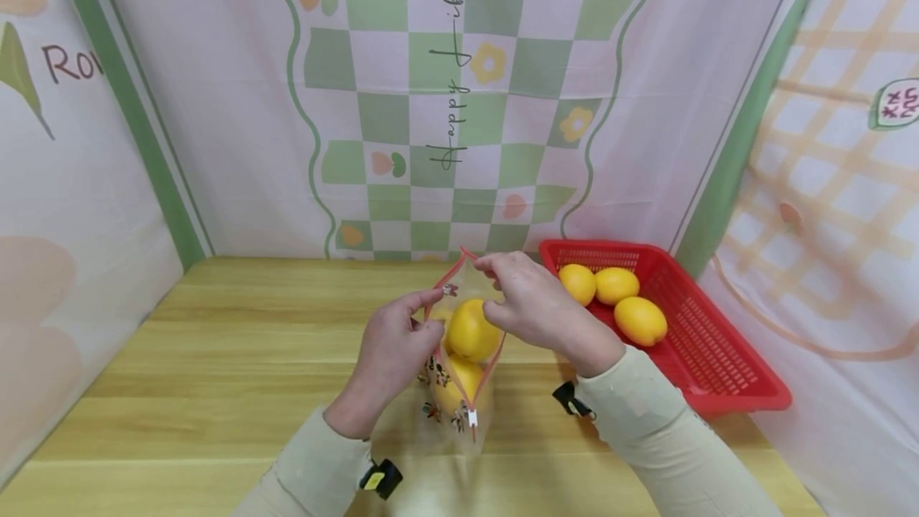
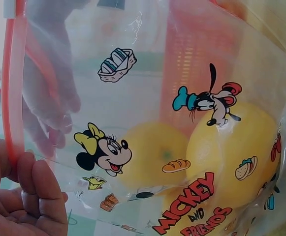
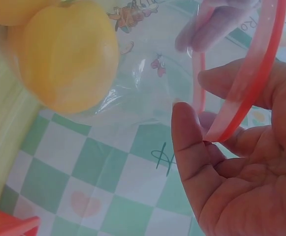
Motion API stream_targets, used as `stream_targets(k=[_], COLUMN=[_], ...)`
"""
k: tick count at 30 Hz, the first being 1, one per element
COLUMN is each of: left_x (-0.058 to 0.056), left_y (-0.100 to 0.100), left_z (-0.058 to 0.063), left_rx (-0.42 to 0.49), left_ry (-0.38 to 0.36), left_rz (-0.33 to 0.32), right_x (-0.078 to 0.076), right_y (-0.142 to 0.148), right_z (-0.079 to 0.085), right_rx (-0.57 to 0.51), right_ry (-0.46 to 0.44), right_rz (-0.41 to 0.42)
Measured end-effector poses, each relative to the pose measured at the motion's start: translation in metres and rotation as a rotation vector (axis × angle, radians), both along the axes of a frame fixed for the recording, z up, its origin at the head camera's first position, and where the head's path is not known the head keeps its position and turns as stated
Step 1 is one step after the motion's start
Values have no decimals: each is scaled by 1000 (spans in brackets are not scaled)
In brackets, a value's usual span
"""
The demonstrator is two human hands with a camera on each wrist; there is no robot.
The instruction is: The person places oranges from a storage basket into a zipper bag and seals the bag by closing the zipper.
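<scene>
A clear slider bag [image 1: 459, 425] with a red zip edge and printed cartoon figures stands on the table, its mouth spread apart. Several smooth yellow oval fruits lie inside, one [image 1: 474, 331] near the mouth and one [image 2: 232, 153] seen through the plastic. My left hand [image 1: 395, 349] pinches the left rim between thumb and fingers. At the far right part of the rim, my right hand [image 1: 534, 297] holds the red edge, with its thumb and fingers on either side [image 3: 241, 162]. The white slider [image 1: 472, 419] sits at the near end of the zip.
To the right, a red plastic basket [image 1: 718, 325] with slotted walls holds three more yellow fruits [image 1: 640, 321]. The wooden table [image 1: 237, 357] runs back to a checkered cloth backdrop [image 1: 434, 114], and printed cloth hangs at both sides.
</scene>
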State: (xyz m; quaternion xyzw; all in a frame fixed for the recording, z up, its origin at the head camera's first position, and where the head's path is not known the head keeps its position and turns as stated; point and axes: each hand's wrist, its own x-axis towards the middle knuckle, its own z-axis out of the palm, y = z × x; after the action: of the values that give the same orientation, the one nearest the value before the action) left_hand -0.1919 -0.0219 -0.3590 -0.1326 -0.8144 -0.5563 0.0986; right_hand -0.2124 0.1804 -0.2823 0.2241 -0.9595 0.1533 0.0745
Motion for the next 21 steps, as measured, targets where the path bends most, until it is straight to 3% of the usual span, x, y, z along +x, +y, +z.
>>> stream_targets(k=[21], left_x=[0], left_y=[2], left_z=[-1], left_rx=[-4], left_ry=[2], left_rz=[13], right_x=[4], right_y=[6], right_z=[0], right_rx=[-30], right_ry=[-14], right_rz=[19])
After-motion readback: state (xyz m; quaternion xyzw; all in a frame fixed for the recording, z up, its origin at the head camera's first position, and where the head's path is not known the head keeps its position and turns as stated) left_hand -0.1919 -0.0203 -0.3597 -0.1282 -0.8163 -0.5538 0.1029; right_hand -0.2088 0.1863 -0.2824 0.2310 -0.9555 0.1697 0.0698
